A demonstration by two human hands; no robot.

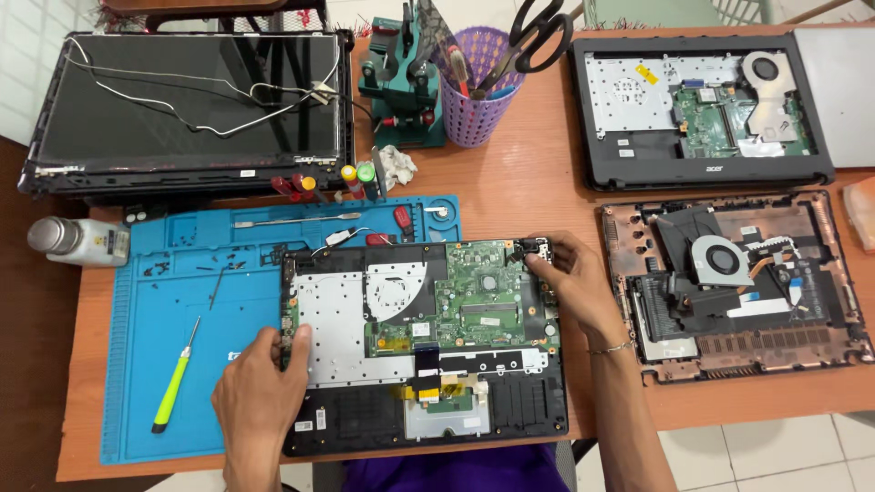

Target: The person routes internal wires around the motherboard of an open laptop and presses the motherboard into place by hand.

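**Both hands on the opened laptop**

Left hand [260, 387] grips the left edge of the opened laptop [424, 342]; right hand [570, 278] pinches its far right corner. It lies lengthwise between them on the blue mat [155, 364], a green screwdriver [176, 387] just left.

My left hand [260, 387] comes up from the bottom edge, back of the hand toward me, wrist nearly straight. Its fingers [290, 339] curl forward and down, tips pressed together and the thumb tucked beside them. My right hand [572, 273] reaches in from the lower right, forearm slanting up and left, with a thin bracelet at the wrist. Its fingers [545, 253] are bent in a pinch, thumb set against the fingertips. The two hands sit well apart.
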